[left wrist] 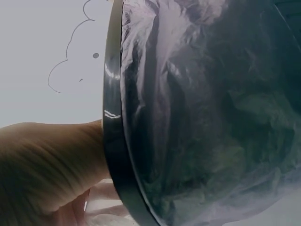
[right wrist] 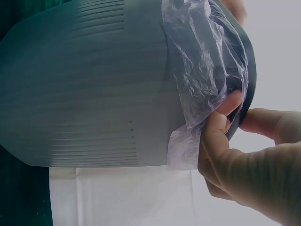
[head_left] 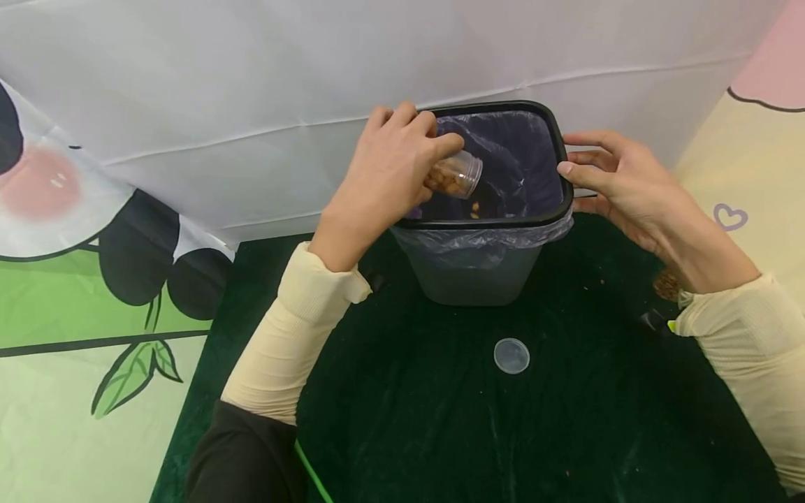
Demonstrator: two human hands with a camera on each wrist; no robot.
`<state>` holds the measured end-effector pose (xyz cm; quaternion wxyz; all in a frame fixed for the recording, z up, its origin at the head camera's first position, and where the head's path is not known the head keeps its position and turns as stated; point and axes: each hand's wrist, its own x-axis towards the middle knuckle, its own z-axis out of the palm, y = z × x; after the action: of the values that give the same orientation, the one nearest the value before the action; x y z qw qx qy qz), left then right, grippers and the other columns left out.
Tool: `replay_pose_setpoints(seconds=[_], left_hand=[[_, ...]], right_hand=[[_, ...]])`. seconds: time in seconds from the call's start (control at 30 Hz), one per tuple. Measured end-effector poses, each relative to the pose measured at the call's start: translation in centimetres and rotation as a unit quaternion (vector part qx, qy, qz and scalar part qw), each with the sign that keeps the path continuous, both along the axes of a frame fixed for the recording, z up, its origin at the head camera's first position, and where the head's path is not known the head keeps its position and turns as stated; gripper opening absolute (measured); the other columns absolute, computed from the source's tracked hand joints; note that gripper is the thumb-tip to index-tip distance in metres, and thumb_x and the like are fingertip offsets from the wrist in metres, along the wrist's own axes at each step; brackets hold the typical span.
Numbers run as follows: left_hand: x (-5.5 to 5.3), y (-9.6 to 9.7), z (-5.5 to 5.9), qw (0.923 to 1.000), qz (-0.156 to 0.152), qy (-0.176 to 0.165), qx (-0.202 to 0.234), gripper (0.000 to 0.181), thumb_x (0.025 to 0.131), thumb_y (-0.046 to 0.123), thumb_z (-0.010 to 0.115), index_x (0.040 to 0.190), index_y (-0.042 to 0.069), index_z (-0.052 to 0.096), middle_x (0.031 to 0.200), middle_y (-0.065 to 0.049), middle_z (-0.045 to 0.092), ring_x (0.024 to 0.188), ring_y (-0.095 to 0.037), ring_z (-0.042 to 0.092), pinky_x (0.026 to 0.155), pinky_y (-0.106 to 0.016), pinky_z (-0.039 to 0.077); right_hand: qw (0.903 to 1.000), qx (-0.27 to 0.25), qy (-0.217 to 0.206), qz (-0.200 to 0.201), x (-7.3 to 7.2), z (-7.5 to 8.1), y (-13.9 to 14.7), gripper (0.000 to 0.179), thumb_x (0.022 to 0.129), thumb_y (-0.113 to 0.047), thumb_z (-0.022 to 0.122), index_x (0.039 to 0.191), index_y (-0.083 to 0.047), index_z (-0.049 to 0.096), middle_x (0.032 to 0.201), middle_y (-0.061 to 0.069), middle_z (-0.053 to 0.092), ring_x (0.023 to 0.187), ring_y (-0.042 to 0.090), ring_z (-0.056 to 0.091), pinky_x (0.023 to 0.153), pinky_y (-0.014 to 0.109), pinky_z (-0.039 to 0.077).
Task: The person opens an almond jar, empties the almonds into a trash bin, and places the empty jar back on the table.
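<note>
My left hand grips a small clear plastic jar above the left part of a trash bin. The jar is tipped on its side, mouth to the right, with brown pieces inside. A few brown bits show just below its mouth. A translucent purple bag lines the bin and folds over its black rim. On the bin's right side, my right hand holds the rim; in the right wrist view its fingers touch the bag's folded edge. In the left wrist view the jar is hidden.
A round clear lid lies on the dark green cloth in front of the bin. Near my right wrist are a brown clump and scattered crumbs. A white sheet hangs behind the bin. A green cord runs by the left sleeve.
</note>
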<state>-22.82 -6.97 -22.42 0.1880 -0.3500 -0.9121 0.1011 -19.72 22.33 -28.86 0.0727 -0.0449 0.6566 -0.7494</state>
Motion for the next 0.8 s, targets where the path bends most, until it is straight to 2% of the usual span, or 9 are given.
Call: replay_pose_setpoints(seconds=[0.23,0.5,0.8], left_hand=[[-0.06,-0.2,-0.04,1.0,-0.001,0.001,-0.002,0.056,0.078,0.03,0.084,0.128,0.03,0.06,0.117,-0.006,0.063,0.113,-0.029,0.05,0.102,-0.047,0.039],[-0.08,-0.19,-0.16,0.9999,-0.008,0.004,0.011,0.05,0.079,0.024,0.083,0.124,0.03,0.062,0.116,-0.006,0.064,0.113,-0.029,0.051,0.103,-0.048,0.038],[-0.2,0.1,0.04,0.9999,0.002,0.009,-0.008,0.055,0.078,0.028,0.084,0.128,0.03,0.06,0.122,-0.007,0.063,0.117,-0.03,0.05,0.104,-0.047,0.038]], right_hand=[[0.9999,0.015,0.004,-0.001,-0.12,0.12,-0.43,0.07,0.09,-0.014,0.07,0.15,-0.009,0.034,0.126,0.007,0.048,0.094,0.016,0.064,0.069,0.027,0.058],[1.0,0.005,0.005,0.002,-0.13,0.15,-0.5,0.069,0.091,-0.013,0.069,0.149,-0.008,0.033,0.125,0.008,0.049,0.093,0.016,0.064,0.069,0.027,0.058],[1.0,0.006,-0.002,-0.002,-0.44,0.41,-0.53,0.07,0.09,-0.015,0.07,0.149,-0.01,0.034,0.124,0.007,0.048,0.092,0.016,0.063,0.068,0.027,0.058]])
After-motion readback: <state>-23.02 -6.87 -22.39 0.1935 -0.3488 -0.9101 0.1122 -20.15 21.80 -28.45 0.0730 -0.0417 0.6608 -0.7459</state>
